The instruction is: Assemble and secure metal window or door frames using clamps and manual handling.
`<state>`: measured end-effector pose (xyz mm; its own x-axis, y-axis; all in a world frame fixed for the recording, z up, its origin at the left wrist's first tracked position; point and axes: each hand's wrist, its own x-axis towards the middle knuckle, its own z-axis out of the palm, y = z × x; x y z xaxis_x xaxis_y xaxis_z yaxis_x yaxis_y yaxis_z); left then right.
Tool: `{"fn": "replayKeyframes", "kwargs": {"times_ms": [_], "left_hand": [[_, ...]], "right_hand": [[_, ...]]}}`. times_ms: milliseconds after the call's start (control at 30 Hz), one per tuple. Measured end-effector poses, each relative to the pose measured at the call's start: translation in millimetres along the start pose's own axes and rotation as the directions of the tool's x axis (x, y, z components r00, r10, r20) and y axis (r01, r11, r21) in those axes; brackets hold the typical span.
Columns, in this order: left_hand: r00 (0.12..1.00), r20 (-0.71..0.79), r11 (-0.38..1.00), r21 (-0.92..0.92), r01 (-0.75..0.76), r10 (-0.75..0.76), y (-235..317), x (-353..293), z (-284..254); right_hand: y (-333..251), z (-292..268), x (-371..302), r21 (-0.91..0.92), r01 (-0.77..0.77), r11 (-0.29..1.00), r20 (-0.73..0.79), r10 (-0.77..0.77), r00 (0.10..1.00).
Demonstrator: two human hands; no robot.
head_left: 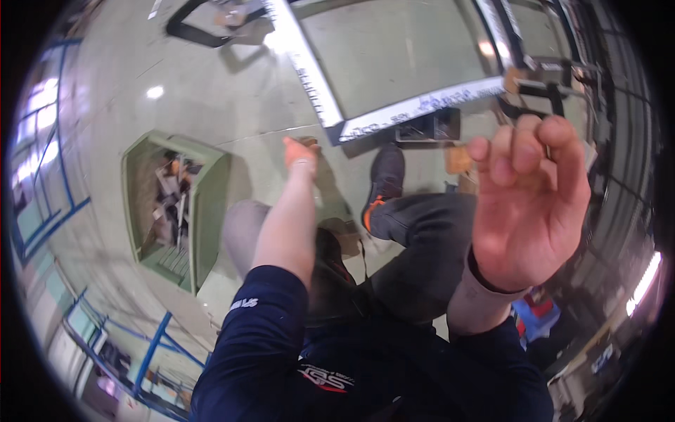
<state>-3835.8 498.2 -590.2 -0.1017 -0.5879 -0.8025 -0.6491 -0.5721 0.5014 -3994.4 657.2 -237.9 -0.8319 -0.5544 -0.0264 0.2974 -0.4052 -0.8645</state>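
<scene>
My left hand reaches down and forward, close to the floor and short of the near left corner of a large rectangular frame. It looks orange and blurred, and its fingers are too unclear to show whether they hold anything. On the other side, my right hand is raised near the camera, palm in view. Its fingers are loosely bent and partly apart, and nothing shows in the palm. The frame has dark edges and pale, printed faces.
A green bin with mixed scrap pieces stands on the floor at left. Wooden blocks sit by the frame's near right side. My dark shoe is beside the frame. Blue metal racks line the left, and a black bent piece lies at the far left.
</scene>
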Motion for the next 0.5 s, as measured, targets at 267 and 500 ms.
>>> {"fn": "replayKeyframes", "kwargs": {"times_ms": [267, 500], "left_hand": [[0.647, -0.622, 0.863, 0.095, -0.497, 0.441, 66.1, -13.0, -35.2], [0.149, -0.449, 0.467, 0.778, -0.421, 0.881, 81.1, -58.6, -304.5]], "right_hand": [[9.2, 24.3, 3.3, 0.041, -0.081, 0.996, 0.062, 0.078, 0.995], [22.7, 40.3, -3.8, -0.064, -0.088, 0.994, -0.014, 0.087, 0.996]]}}
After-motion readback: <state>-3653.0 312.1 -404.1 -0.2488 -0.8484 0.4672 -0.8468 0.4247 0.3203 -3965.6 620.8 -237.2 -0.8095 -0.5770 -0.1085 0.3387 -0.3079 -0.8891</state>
